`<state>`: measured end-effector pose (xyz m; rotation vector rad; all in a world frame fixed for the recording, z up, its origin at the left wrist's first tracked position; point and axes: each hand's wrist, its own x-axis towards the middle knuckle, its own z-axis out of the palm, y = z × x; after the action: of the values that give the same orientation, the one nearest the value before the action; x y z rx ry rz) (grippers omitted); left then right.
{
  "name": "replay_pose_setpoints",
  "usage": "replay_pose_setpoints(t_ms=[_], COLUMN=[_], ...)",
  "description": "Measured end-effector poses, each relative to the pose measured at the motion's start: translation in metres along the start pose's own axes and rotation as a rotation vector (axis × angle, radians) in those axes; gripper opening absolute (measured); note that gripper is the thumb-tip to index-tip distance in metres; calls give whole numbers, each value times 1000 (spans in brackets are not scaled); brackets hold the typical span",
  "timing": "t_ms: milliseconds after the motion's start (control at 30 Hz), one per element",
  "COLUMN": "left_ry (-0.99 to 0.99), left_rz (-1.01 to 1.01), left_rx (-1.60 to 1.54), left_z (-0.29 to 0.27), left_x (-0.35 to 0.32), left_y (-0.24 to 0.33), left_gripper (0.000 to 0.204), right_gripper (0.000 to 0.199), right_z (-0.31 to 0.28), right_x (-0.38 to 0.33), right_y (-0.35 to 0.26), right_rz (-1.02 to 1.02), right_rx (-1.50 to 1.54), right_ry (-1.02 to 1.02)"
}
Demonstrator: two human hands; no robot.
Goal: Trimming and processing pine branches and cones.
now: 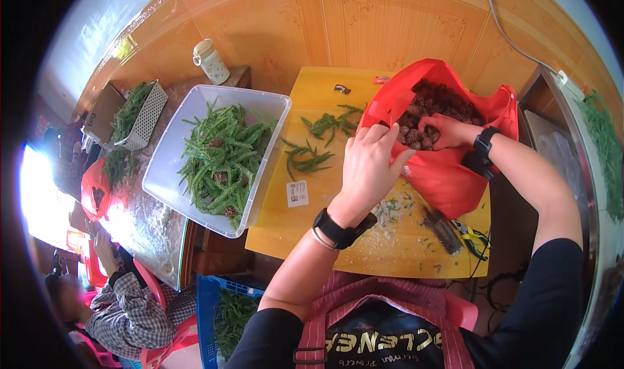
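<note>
A red fabric bag (448,180) full of brown pine cones (439,99) stands open on the right of the yellow table. My left hand (372,158) is at the bag's near-left rim, its fingers curled over the edge and its thumb apart. Inside the mouth, my right hand (447,131) reaches among the cones from the right, fingers bent round a pine cone (427,139); its fingertips are partly hidden. Left of the bag, loose green artificial pine sprigs (311,158) lie on the table.
A clear plastic bin (156,180) holds green sprigs with several cones. Pliers (471,236), a dark glue-gun-like tool (442,231), a white label card (297,193) and scraps lie on the yellow table (325,245). A blue crate (208,317) stands below. Another person (133,310) sits at left.
</note>
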<state>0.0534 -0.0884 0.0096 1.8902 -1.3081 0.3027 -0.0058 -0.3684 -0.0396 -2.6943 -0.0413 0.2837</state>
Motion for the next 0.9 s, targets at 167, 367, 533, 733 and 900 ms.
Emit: replay_pose_setpoints(t_ms=[167,367,533,733,900], left_ry=[-36,-46,-50,-56,-61], left_rz=[46,66,39,55,93], left_rx=[-122,-78,-82,-132,-170], left_z=[-1,-3,-2,-3,-3], left_x=[-14,-15,-17,-17,-10], left_y=[-10,-1,0,-2,-2], left_gripper=[49,50,53,55,56], right_gripper=[48,55,57,45,37], right_z=[-7,11,4,-7,-46], right_x=[-2,9,13,0,-27], right_y=[-8,-5,-3,1,3], right_rz=[81,115,96,125,167], right_rx=[-17,-185,-114,-59,450], right_ry=[15,0,-68,80,183])
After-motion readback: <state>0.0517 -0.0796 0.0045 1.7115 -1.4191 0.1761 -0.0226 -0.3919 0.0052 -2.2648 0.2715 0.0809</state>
